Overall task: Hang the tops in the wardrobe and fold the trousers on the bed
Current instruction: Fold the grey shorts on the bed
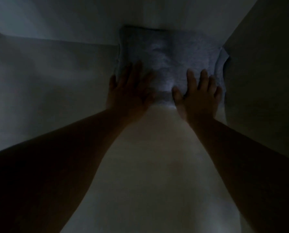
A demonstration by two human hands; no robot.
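Grey folded trousers [167, 64] on bed sheet [148, 165] | we press flat: L hand [128, 93] + R hand [199, 96], fingers straight | fold looks nrly done; tops/wardrobe unseen

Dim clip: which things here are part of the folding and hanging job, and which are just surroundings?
Part of the job:
- folded grey garment, probably the trousers
- left hand, flat on it
- right hand, flat on it
- pale bed surface beneath

Just surroundings:
- dark panel on the right, too dim to identify
- pale bedding on the left
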